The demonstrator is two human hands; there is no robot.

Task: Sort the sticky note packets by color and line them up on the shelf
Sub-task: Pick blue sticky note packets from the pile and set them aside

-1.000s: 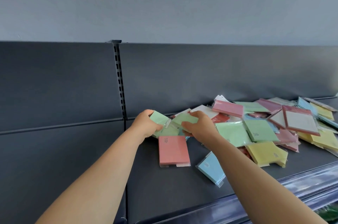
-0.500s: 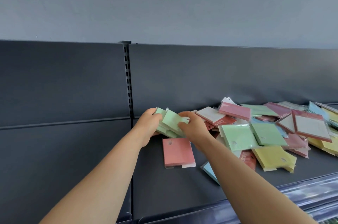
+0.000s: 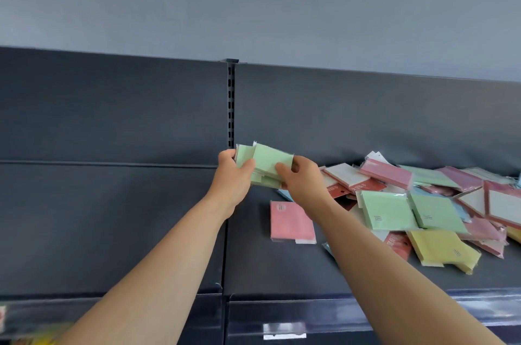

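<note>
A small stack of green sticky note packets (image 3: 269, 162) is lifted off the dark shelf (image 3: 253, 268), in front of the slotted upright. My left hand (image 3: 231, 179) grips its left side and my right hand (image 3: 301, 182) pinches its right side. A pink packet (image 3: 290, 221) lies flat on the shelf just below my right wrist. To the right spreads a mixed pile of packets: two green ones (image 3: 411, 210), a yellow one (image 3: 442, 250), pink ones (image 3: 386, 174) and white-faced red ones (image 3: 348, 177). A blue packet is mostly hidden behind my right forearm.
The shelf's dark back panel (image 3: 112, 119) rises behind, with a slotted upright (image 3: 231, 102) at its middle. A clear price strip (image 3: 310, 313) runs along the shelf's front edge. The left shelf section (image 3: 98, 232) is bare dark metal.
Both hands have gathered the green packets into one stack and raised it off the shelf. The camera view has shifted left and down, so the pile now sits further right.
</note>
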